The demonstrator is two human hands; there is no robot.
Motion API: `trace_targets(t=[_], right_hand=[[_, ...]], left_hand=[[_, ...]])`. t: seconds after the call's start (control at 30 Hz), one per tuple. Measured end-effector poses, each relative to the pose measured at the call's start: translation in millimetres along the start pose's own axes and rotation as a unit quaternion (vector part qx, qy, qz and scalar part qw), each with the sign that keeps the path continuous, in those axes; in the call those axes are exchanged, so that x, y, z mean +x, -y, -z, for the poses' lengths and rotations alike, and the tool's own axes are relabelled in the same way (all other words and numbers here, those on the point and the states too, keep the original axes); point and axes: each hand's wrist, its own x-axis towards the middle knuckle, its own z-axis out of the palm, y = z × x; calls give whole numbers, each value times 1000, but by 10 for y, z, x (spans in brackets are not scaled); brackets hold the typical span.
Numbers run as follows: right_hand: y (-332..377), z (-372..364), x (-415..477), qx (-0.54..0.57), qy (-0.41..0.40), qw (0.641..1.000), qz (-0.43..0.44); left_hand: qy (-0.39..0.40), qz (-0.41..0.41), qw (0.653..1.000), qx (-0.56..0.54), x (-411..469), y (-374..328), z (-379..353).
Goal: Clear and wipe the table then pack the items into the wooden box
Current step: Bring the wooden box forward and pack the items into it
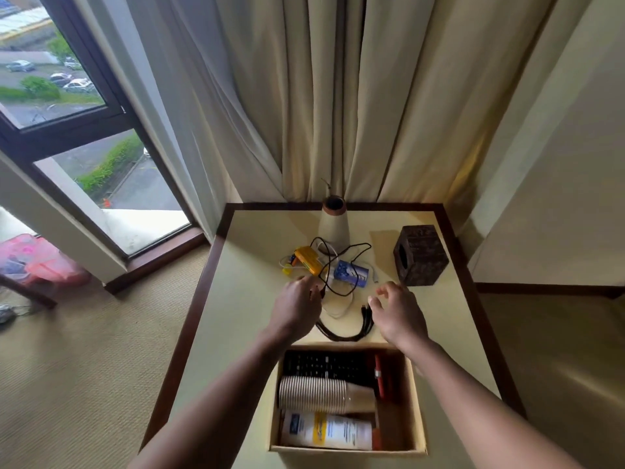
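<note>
Black cables between vase, wooden box

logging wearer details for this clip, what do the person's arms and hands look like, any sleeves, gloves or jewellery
Both forearms are bare up to the frame's edge: no sleeves show. The left hand and right hand wear no gloves, and neither wrist has a watch or band. No rings can be made out, though the fingers are slightly blurred.

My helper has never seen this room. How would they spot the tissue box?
Find the cream table before the curtains, then its far right part. The tissue box is the dark cube with a round hole, right of the black cables.
</note>
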Motion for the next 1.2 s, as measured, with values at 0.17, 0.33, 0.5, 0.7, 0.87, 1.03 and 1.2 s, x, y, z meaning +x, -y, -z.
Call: trace_targets(t=[0.17,0.33,0.5,0.7,0.87,1.03,1.2], right_hand=[[109,-342,604,-30,77,996,-21],[111,-635,947,-59,82,995,-28],[19,-773,1102,-137,85,986,32],[-24,-734,1173,-197,42,978,54],[2,-485,1108,-57,57,996,-45],[-20,-236,903,75,29,994,-69],[64,56,473,155,-53,985,-56]], left_hand=[[85,45,995,39,731,248,-28],[143,-48,968,198,1210,480,-220],[202,-85,906,361,1438,533,-370],[159,-135,869,449,1495,564,-361],[123,-67,962,236,1472,677,-224],[153,129,977,-77,1405,660,-10],[18,170,970,-174,1192,476,99]])
